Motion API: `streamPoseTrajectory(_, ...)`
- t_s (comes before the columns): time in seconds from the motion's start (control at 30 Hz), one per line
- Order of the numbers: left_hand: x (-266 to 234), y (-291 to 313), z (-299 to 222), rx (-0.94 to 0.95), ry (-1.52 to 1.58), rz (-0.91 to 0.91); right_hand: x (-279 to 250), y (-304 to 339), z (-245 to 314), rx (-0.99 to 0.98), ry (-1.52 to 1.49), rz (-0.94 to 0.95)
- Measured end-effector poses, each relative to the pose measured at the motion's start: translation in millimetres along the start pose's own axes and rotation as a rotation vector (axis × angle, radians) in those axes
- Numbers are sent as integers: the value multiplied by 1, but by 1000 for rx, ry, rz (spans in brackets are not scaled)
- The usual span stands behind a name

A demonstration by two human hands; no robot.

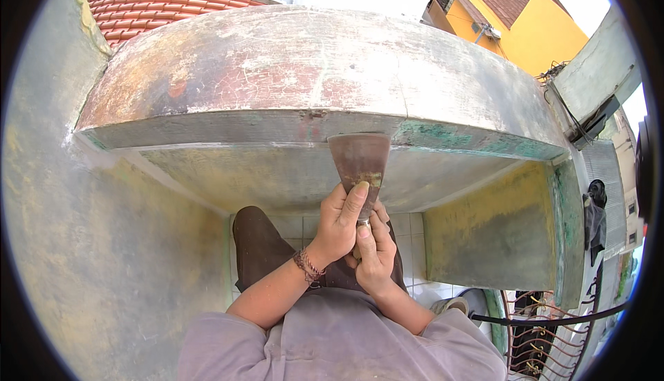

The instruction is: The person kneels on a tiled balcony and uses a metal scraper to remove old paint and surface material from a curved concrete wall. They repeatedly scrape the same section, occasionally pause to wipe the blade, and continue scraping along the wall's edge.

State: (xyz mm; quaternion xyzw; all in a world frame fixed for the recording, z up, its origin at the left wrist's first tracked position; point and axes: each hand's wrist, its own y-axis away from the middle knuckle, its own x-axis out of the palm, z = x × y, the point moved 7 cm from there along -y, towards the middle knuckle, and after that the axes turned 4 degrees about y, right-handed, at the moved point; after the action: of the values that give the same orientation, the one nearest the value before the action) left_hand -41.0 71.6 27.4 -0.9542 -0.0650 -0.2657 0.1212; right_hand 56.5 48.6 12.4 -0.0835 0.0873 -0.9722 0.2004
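Note:
Both my hands are closed on a wide scraper with a rusty brown, flared metal blade. My left hand grips the lower part of the blade, its thumb pressed flat on the metal. Lower down, my right hand is wrapped round the handle, which its fingers mostly hide. The broad edge of the blade points away from me and lies against or just in front of the front lip of a concrete ledge; contact is hard to tell. Worn paint, cracks and patches of red and green mark this ledge. A braided bracelet circles my left wrist.
Stained plaster walls flank me on the left and right. White floor tiles show below. A black cable crosses a curved metal railing at lower right. Tiled roofs and a yellow house stand beyond the ledge.

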Motion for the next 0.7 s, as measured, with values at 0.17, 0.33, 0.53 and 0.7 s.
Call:
streamPoseTrajectory(0.17,-2,4,3,22,-34,-32,0,5,-8,-3,-12,-18)
streamPoseTrajectory(0.33,2,-5,-16,66,-80,4,8,-4,6,43,-95,0)
streamPoseTrajectory(0.53,-1,9,0,13,-63,-42,9,6,1,51,-60,-29)
streamPoseTrajectory(0.7,-3,7,-1,-2,-58,-27,9,7,-3,73,-103,-15)
